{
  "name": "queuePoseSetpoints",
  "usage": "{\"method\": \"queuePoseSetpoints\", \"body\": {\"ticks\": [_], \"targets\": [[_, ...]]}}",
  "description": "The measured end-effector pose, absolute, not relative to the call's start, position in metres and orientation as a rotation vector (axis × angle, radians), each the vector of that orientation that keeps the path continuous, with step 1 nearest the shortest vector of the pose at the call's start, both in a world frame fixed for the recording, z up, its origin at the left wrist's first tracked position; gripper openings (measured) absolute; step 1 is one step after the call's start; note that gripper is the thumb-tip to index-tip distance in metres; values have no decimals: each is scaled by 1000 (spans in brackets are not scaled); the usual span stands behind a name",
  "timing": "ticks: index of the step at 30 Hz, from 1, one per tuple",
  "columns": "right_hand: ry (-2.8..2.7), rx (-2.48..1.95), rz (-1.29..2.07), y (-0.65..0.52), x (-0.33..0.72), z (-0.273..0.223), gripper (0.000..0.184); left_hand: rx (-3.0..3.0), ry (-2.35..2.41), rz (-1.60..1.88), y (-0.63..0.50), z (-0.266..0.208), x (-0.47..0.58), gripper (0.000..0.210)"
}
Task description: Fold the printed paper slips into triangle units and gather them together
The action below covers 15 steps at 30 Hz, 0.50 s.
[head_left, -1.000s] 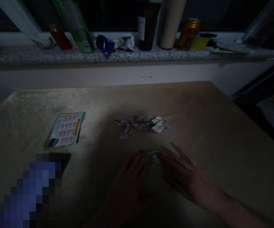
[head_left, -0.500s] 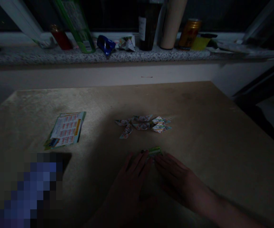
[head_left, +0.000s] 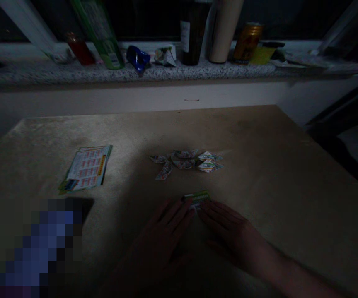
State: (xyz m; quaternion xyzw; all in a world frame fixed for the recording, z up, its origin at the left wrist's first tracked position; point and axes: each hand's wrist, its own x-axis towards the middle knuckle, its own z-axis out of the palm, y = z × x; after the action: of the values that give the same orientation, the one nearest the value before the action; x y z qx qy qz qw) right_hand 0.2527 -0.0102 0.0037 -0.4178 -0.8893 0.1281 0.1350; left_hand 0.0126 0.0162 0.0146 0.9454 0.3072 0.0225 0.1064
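Observation:
A small piece of printed paper [head_left: 199,196], green along its far edge, lies flat on the table [head_left: 260,136]. Fingertips of my left hand [head_left: 169,231] rest on its left part, the fingers stretched out. From the right, my right hand [head_left: 228,227] presses its extended fingers onto the paper's near right part, so much of the sheet is covered. Just beyond both hands sit several folded paper pieces [head_left: 183,164], pointed at their ends. Two of them, on the right, are paler diamond shapes [head_left: 210,166].
To the left lies a stack of printed sheets [head_left: 87,167]. A pixelated blue shape [head_left: 42,248] fills the lower left. On the granite sill [head_left: 166,73] stand a green box [head_left: 100,37], a dark cup [head_left: 193,35], a beige cylinder [head_left: 225,33] and a gold can [head_left: 247,43].
My left hand has slid slightly left and back, uncovering more of the paper's green edge. My right hand has shifted a little left. The folded pieces stay in place.

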Motion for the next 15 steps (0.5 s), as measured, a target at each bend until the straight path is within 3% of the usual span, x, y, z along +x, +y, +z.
{"method": "queuePoseSetpoints", "body": {"ticks": [15], "targets": [[-2520,-1202,327,-10,252,2,48,2773,969,55,14,9,8,75]]}}
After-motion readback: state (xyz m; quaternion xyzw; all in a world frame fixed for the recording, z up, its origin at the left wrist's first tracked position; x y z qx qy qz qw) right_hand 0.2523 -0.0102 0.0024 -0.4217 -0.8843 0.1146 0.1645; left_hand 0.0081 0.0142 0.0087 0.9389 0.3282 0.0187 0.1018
